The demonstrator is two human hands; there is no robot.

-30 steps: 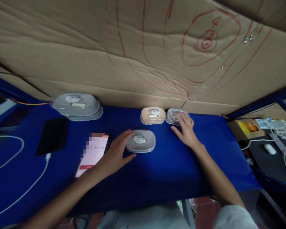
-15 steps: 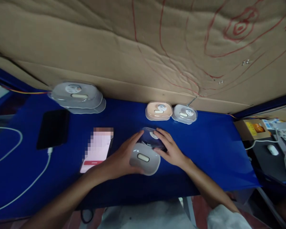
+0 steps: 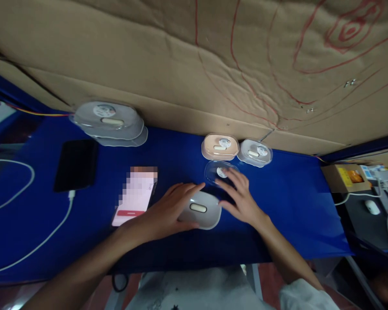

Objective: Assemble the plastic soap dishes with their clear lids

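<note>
A shallow grey plastic box [image 3: 210,219] lies uncovered near the table's front edge, with a pale oval piece [image 3: 198,208] in its middle. My left hand [image 3: 174,206] spans its left end, thumb along the front rim and fingers stretched across the back. Just behind the box, a clear lid [image 3: 210,171] with a round white sticker rests on the cloth. Over the lid's right part is my right hand [image 3: 239,196], its fingers spread and some tips at the sticker; its thumb is by the box's right rim. Whether those fingertips press on the lid is unclear.
Against the cardboard wall [image 3: 168,99] stand a peach lidded box [image 3: 210,148], a grey lidded box [image 3: 252,158] and a stack of larger grey boxes [image 3: 129,125]. A lit phone [image 3: 134,198] and a black device [image 3: 76,165] with a white cable [image 3: 56,234] lie left on blue cloth.
The clear lid has moved back off the grey box and lies on the cloth behind it. My right hand has moved back with it and spread its fingers; my left hand stays at the box.
</note>
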